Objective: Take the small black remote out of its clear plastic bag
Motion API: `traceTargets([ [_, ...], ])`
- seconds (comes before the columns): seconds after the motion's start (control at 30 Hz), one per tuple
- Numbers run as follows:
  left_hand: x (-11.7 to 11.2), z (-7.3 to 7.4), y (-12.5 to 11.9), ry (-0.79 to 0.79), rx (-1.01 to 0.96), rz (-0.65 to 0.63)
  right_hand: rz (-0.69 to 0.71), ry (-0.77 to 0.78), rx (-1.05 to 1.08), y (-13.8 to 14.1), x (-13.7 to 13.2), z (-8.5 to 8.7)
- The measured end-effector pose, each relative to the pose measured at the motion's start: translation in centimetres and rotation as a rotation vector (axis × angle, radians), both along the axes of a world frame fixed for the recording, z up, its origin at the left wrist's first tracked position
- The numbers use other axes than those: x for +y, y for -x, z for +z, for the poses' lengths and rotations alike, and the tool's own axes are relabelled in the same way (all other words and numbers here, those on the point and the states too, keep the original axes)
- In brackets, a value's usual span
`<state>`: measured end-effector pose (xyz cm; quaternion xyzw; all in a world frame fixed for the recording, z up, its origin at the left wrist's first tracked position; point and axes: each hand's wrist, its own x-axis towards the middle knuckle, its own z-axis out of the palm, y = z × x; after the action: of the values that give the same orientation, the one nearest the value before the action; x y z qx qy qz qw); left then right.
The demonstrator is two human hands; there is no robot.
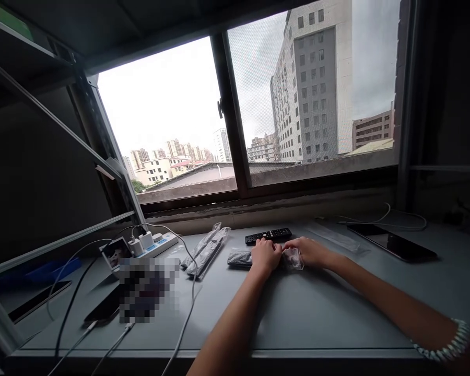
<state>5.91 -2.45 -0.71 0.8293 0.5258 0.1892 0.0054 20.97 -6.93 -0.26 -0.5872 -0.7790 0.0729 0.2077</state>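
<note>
A dark remote control in a clear plastic bag [239, 257] lies flat on the grey tabletop under my hands. My left hand [266, 255] is closed over its middle, fingers curled down onto it. At the bag's right end, my right hand [310, 252] pinches the crumpled loose plastic [292, 259]; its fingertips are partly hidden. Just behind my hands rests a bare black remote control [268, 236]. Left of them, more bagged remote controls [208, 251] lie side by side at a slant.
A flat clear plastic sleeve [332, 236] and a large dark phone or tablet [391, 243] lie to the right. On the left are a white power strip [160, 244], a charging phone [107, 305], and a white cable [188, 313] crossing the tabletop. A window [235, 115] stands behind.
</note>
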Motion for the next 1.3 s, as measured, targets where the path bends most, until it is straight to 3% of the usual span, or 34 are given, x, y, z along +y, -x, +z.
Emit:
traceTargets([
  [0.23,-0.1,0.1,-0.2,-0.004,0.023,0.002,0.046,0.017,0.052,-0.4,0.4,-0.4],
  [0.63,-1.3,0.2,0.7,0.043,0.068,-0.15,0.027,0.032,0.004,-0.8,0.8,-1.5],
  [1.3,-1.3,0.6,0.9,0.085,0.095,-0.158,0.044,0.077,0.063,-0.8,0.8,-1.1],
])
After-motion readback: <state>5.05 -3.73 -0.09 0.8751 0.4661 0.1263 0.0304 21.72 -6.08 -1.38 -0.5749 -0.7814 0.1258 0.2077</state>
